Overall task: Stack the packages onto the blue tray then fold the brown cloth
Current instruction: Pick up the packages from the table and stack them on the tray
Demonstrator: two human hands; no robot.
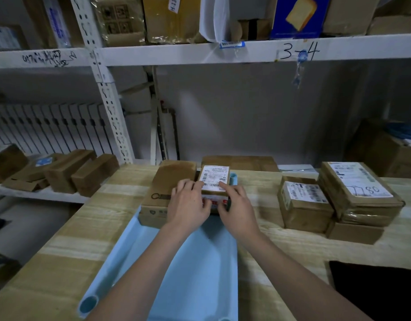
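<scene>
A light blue tray (195, 269) lies lengthwise on the wooden table in front of me. At its far end sit a plain brown box (164, 192) on the left and a small labelled package (214, 179) beside it. My left hand (189, 205) and my right hand (237, 208) grip the near end of the small package from either side, fingers curled over its top and front. Three more taped, labelled packages stand on the table at the right: a small one (304, 202), a large flat one (359, 188) and a box (355, 232) under it. A dark cloth (373, 290) lies at the bottom right.
A flat cardboard piece (241, 162) lies behind the tray against the wall. Metal shelving (111, 107) rises on the left with several small cartons (67, 170) on a lower shelf. A shelf overhead (223, 52) holds boxes. A large carton (389, 149) stands at far right.
</scene>
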